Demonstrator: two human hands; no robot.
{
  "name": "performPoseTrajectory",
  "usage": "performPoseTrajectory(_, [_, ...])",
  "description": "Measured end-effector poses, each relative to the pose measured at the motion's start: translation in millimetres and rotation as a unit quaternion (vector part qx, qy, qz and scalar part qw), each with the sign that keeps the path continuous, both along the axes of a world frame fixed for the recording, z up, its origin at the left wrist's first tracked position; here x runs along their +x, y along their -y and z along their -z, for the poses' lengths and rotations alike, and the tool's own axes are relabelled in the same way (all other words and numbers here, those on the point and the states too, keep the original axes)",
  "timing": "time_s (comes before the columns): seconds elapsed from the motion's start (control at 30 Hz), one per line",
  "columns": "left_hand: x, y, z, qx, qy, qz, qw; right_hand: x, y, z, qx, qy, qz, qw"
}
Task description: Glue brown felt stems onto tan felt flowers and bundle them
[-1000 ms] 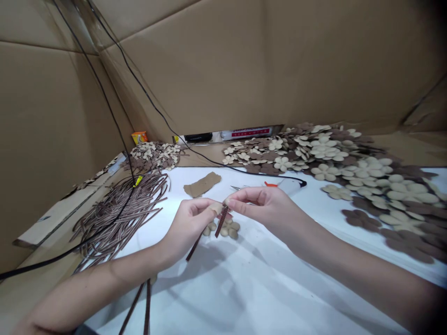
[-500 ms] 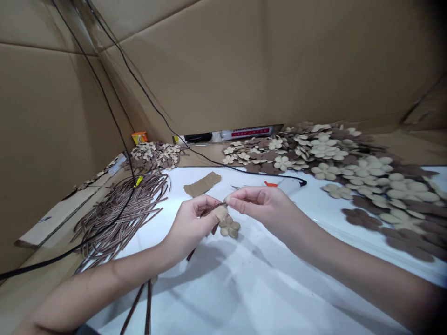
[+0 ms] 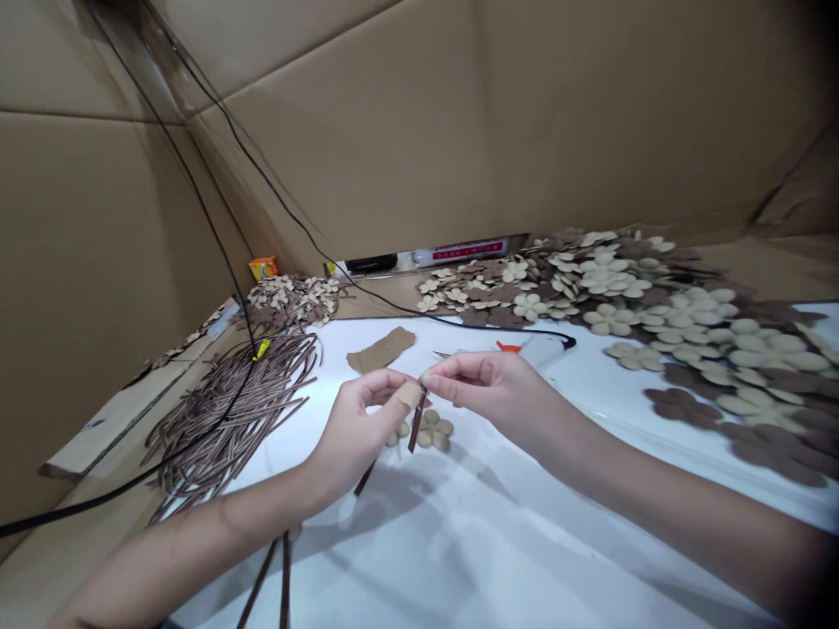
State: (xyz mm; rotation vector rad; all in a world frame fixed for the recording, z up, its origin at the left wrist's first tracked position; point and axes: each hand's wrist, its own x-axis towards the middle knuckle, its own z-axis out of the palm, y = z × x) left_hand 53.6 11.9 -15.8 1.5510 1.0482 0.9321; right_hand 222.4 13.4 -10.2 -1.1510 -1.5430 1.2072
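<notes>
Well, a narrow brown striped strip (image 3: 415, 426) stands almost upright between the fingertips, its top end pinched by both hands. The left hand (image 3: 357, 431) is curled closed, with a small tan patch (image 3: 410, 395) lying across its fingers right at the strip; whether that patch is felt or a plaster, I cannot tell. The right hand (image 3: 490, 391) is closed to a pinch, thumb and forefinger meeting the strip from the other side.

Just below the pinch, a tan felt flower (image 3: 433, 430) lies on the white sheet (image 3: 433, 559), with a second one (image 3: 397, 434) partly hidden under the left hand. A dark strip end (image 3: 365, 478) pokes out below the left palm.

Beyond the right fingertips sit orange-handled scissors (image 3: 506, 347), and a torn felt scrap (image 3: 381, 349) lies ahead of the left hand. Further left of that hand is a heap of brown striped strips (image 3: 229, 411), and two loose strips (image 3: 283, 581) lie under the left forearm. Right of the right hand spread piles of tan and brown felt flowers (image 3: 721, 367).
</notes>
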Motion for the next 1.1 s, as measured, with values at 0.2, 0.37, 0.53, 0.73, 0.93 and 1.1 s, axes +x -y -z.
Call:
performPoseTrajectory(0.2, [4.9, 1.1, 6.9, -0.015, 0.036, -0.002, 0.999, -3.0, 1.5, 1.3, -0.016, -0.018, 0.018, 1.0])
performPoseTrajectory(0.37, [5.8, 4.0, 6.1, -0.02, 0.034, -0.003, 0.999, -3.1, 2.3, 4.1, -0.001, -0.026, -0.003, 1.0])
performPoseTrajectory(0.53, [5.7, 3.1, 3.4, -0.025, 0.022, 0.005, 0.999, -2.4, 0.9, 6.9, -0.005, -0.012, -0.002, 1.0])
performPoseTrajectory(0.73, [4.7, 3.1, 1.3, -0.029, 0.012, 0.007, 0.999, -2.1, 0.7, 8.2, -0.003, -0.012, 0.001, 1.0])
performPoseTrajectory(0.93, [6.0, 3.3, 4.0, -0.042, 0.032, 0.008, 0.999, -2.3, 0.9, 6.4, 0.013, 0.002, 0.006, 1.0])
performPoseTrajectory(1.1, [9.6, 4.1, 4.7, -0.056, 0.061, -0.003, 0.997, -2.8, 0.5, 7.2, 0.016, -0.006, 0.007, 1.0])
